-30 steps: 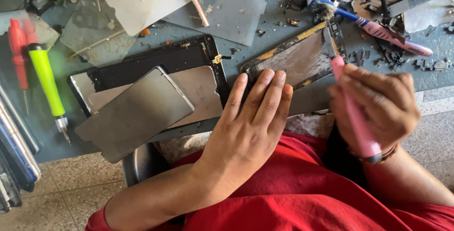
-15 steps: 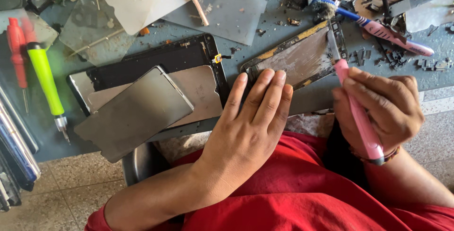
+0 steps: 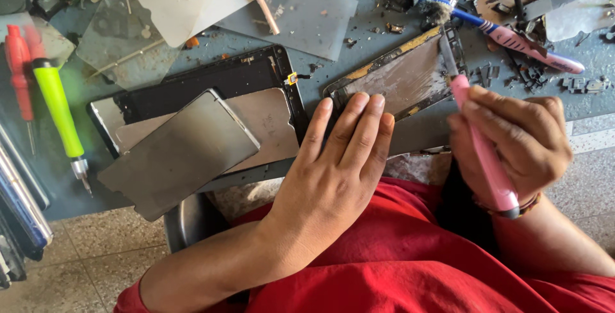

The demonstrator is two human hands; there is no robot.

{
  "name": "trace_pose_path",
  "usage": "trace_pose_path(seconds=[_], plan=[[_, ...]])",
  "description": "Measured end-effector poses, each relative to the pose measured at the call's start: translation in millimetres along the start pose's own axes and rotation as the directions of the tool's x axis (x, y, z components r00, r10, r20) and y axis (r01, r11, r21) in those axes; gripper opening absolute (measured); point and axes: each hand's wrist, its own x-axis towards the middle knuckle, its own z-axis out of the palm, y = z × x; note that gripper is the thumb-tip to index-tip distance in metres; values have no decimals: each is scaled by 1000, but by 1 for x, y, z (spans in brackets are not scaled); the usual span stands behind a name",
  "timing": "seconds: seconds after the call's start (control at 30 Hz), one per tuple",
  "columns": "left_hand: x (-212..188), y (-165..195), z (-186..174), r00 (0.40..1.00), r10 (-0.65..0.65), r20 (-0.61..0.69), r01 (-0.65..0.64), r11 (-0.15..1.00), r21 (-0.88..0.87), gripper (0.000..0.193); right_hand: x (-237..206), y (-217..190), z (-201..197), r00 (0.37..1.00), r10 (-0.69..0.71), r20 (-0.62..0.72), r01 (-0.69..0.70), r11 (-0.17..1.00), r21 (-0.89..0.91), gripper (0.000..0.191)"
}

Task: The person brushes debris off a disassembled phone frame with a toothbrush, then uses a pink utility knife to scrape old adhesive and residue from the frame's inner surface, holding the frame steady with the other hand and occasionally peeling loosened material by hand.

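My left hand [image 3: 336,162] lies flat, fingers together, with its fingertips pressing the near edge of a scraped metal panel [image 3: 403,76] on the blue-grey work surface. My right hand [image 3: 512,140] grips a pink-handled blade tool [image 3: 483,153]. The tool's metal blade [image 3: 446,50] rests on the right end of that panel. Left of my left hand lies a black tablet frame [image 3: 221,82] with a grey metal plate [image 3: 182,153] laid across it.
A green-handled screwdriver [image 3: 57,111] and a red one [image 3: 19,63] lie at the left. A pink toothbrush [image 3: 512,37], small debris and metal scraps clutter the top right. Clear plastic sheets [image 3: 307,5] lie at the top. Tiled floor [image 3: 77,249] shows below.
My right hand and the pink tool have shifted slightly along the panel's right end. My left hand stays pressed on the panel.
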Motion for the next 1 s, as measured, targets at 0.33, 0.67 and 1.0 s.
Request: trace_pose_path(seconds=[0.33,0.67,1.0], plan=[[0,0,1,1000,4,-7,-4,1000,10,48,-5,-13,1,995,-5,-101,15,996,93,26],[1,0,0,1000,-4,-15,4,1000,-18,48,-16,-15,-12,989,116,93,-134,965,224,15],[0,-1,0,1000,2,-9,-2,1000,-16,48,7,-14,-10,989,144,36,-145,989,39,18]])
